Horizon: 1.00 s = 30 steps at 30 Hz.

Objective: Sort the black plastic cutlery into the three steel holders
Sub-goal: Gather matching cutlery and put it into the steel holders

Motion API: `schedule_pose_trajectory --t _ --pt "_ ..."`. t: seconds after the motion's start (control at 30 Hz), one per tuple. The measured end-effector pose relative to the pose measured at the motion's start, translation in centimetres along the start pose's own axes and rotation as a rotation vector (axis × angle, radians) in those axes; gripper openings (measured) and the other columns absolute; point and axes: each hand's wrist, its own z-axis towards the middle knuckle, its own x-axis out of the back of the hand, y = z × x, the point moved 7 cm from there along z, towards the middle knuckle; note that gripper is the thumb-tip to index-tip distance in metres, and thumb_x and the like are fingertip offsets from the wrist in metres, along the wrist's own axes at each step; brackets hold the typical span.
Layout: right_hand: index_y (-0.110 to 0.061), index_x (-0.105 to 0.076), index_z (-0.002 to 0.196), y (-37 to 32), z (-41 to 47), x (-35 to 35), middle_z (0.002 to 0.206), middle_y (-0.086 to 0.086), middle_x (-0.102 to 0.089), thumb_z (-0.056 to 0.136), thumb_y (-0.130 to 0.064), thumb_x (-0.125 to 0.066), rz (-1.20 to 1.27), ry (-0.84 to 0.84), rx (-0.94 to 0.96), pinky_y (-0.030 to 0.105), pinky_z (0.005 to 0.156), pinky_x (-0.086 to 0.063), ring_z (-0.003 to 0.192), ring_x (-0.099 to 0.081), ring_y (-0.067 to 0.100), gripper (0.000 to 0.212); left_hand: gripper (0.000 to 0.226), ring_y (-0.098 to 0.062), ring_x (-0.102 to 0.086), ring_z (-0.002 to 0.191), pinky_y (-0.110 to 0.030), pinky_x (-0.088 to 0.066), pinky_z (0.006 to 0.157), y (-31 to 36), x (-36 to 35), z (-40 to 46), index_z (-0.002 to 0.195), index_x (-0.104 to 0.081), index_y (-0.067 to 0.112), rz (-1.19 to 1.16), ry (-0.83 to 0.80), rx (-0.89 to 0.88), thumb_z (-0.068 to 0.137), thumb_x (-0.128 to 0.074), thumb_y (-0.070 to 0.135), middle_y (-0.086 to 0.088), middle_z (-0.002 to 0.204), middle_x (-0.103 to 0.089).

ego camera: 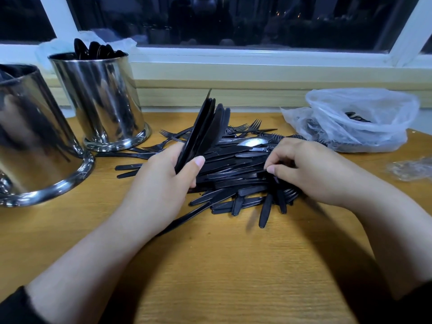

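Two shiny steel cylinder holders over on the left side of the frame. Nearer steel holder cut off by the left edge, contents too dark to make out. Farther steel holder behind it in the upper left, stuffed with upright black plastic spoons, bowls poking over the rim. No third holder in view.

Middle of the frame: big messy heap of loose black plastic cutlery on the pale wooden table, mostly knives and forks, one silvery spoon bowl sitting in the mix.

Left hand curled round a fanned bunch of black plastic knives, blades sticking up and tilted toward the window. Right hand down on the right side of the heap, thumb and fingers pinching a piece there, can't tell which kind.

Upper right: crumpled clear plastic bag lying open on the table, a few more black forks inside. Scrap of clear wrap near the right edge.
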Motion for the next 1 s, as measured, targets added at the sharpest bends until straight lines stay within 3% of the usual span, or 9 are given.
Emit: schedule_pose_trajectory --t 0.1,0.17,0.33,0.5,0.63,0.73,0.8,0.9,1.0 --pt "-0.034 -0.063 0.090 -0.1 -0.4 0.9 0.075 -0.019 -0.061 0.099 -0.033 -0.057 0.079 0.056 -0.008 0.008 0.057 -0.037 0.065 -0.053 -0.006 0.011 0.033 -0.006 -0.053 0.049 -0.037 -0.052 0.059 0.0 0.6 0.1 0.077 -0.054 0.020 -0.026 0.055 0.003 0.104 -0.052 0.038 0.012 0.055 -0.057" --pt "-0.033 -0.063 0.088 -0.5 -0.6 1.4 0.067 -0.021 -0.060 0.098 -0.033 -0.057 0.146 0.095 0.016 0.015 0.052 -0.037 0.055 -0.048 0.002 0.011 0.032 -0.007 -0.056 0.050 -0.029 -0.052 0.054 -0.2 0.9 0.1 0.078 -0.054 0.019 -0.062 0.085 0.019 0.104 -0.052 0.036 0.008 0.058 -0.060" --pt "-0.034 -0.064 0.091 -2.4 -0.9 1.7 0.084 -0.015 -0.062 0.098 -0.036 -0.055 0.219 0.120 0.133 0.019 0.064 -0.039 0.075 -0.054 0.009 0.011 0.026 -0.010 -0.062 0.058 -0.015 -0.049 0.052 -0.1 1.3 0.1 0.079 -0.055 0.023 -0.090 0.118 0.029 0.104 -0.053 0.031 -0.003 0.070 -0.064" --pt "-0.036 -0.065 0.094 -1.9 -0.7 1.9 0.085 -0.032 -0.059 0.102 -0.032 -0.053 0.165 0.142 0.101 0.006 0.063 -0.035 0.079 -0.053 -0.008 0.014 0.030 -0.025 -0.056 0.062 -0.044 -0.049 0.059 0.0 1.7 0.0 0.081 -0.053 0.019 0.007 0.142 0.009 0.104 -0.051 0.039 -0.011 0.072 -0.062" --pt "-0.039 -0.066 0.097 -3.0 -0.8 2.2 0.096 -0.026 -0.059 0.100 -0.027 -0.055 0.178 0.169 0.181 0.006 0.074 -0.035 0.095 -0.054 -0.002 0.016 0.021 -0.001 -0.064 0.080 -0.027 -0.053 0.072 0.1 1.7 0.0 0.091 -0.064 0.031 -0.004 0.136 0.025 0.102 -0.050 0.040 0.010 0.081 -0.071" --pt "-0.037 -0.068 0.100 -4.0 -1.0 2.3 0.095 -0.023 -0.058 0.099 -0.027 -0.055 0.205 0.213 0.244 0.009 0.077 -0.037 0.095 -0.056 0.002 0.015 0.020 -0.004 -0.066 0.087 -0.030 -0.054 0.081 0.5 1.2 0.0 0.096 -0.066 0.036 0.028 0.055 0.006 0.100 -0.049 0.046 0.014 0.090 -0.074" --pt "-0.035 -0.068 0.101 -4.6 -1.2 2.5 0.094 -0.016 -0.058 0.099 -0.027 -0.056 0.220 0.278 0.277 0.012 0.076 -0.038 0.093 -0.057 0.008 0.015 0.017 0.002 -0.068 0.083 -0.031 -0.054 0.075 0.8 0.4 -0.2 0.096 -0.066 0.034 -0.014 -0.039 -0.002 0.102 -0.052 0.041 0.021 0.089 -0.073" --pt "-0.032 -0.069 0.103 -5.4 -1.4 2.6 0.095 -0.015 -0.062 0.098 -0.024 -0.060 0.232 0.383 0.322 0.013 0.077 -0.040 0.092 -0.058 0.007 0.013 0.017 -0.005 -0.071 0.067 -0.030 -0.056 0.068 1.4 -0.9 -0.5 0.092 -0.063 0.033 -0.117 -0.193 -0.014 0.104 -0.052 0.033 0.012 0.082 -0.075" --pt "-0.033 -0.068 0.104 -6.1 -1.8 2.9 0.090 -0.011 -0.063 0.096 -0.021 -0.065 0.286 0.485 0.365 0.022 0.075 -0.044 0.086 -0.058 0.012 0.015 0.032 -0.013 -0.057 0.050 -0.026 -0.049 0.060 1.6 -1.2 -0.8 0.076 -0.057 0.024 -0.129 -0.264 -0.008 0.103 -0.050 0.039 0.004 0.057 -0.064"
